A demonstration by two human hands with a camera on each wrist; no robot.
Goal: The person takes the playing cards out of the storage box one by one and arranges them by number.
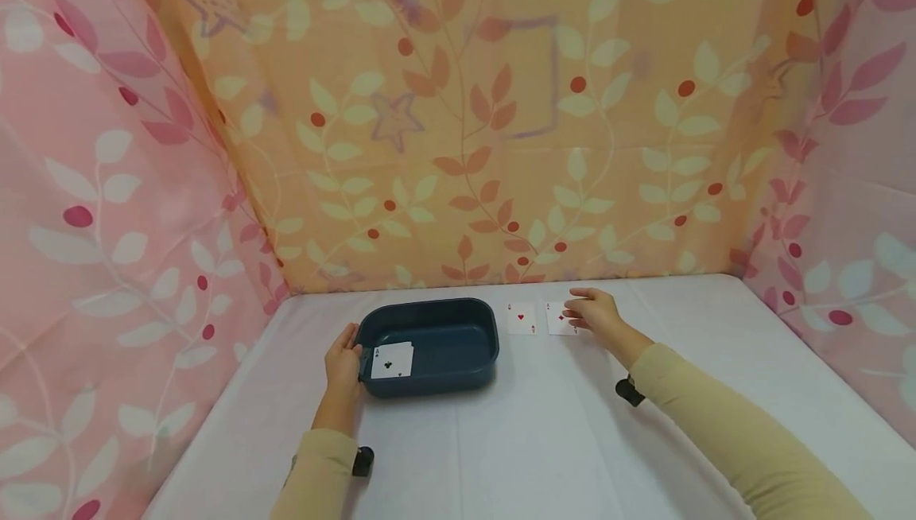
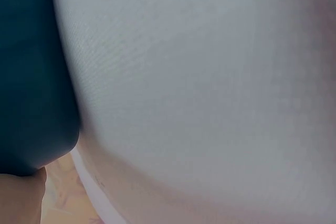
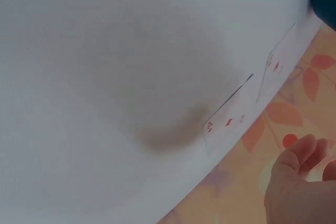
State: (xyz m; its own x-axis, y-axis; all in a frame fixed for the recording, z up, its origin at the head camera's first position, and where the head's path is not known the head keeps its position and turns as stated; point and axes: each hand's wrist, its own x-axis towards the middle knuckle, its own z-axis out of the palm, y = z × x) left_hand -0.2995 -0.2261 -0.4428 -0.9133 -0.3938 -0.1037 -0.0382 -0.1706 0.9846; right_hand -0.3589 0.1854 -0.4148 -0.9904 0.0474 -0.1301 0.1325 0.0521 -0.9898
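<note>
A dark blue rectangular baking dish [image 1: 452, 353] stands left of centre on the table. My left hand [image 1: 343, 361] grips its left end, thumb near the rim; the left wrist view shows a fingertip [image 2: 23, 195] against its wall. An ace of clubs [image 1: 392, 361] lies face up inside, its edges suggesting another card beneath. Right of the dish lie an ace of hearts [image 1: 522, 319] and an ace of diamonds [image 1: 558, 317]. My right hand [image 1: 595, 313] hovers over the ace of diamonds, covering its right part, with fingers loosely bent and nothing between them.
White cloth covers the table [image 1: 529, 440]. An orange leaf-patterned curtain [image 1: 458, 210] hangs along the back edge, with pink curtains on the left [image 1: 107, 265] and right [image 1: 859, 226]. A dark wrist device [image 1: 630, 391] sits under the right sleeve.
</note>
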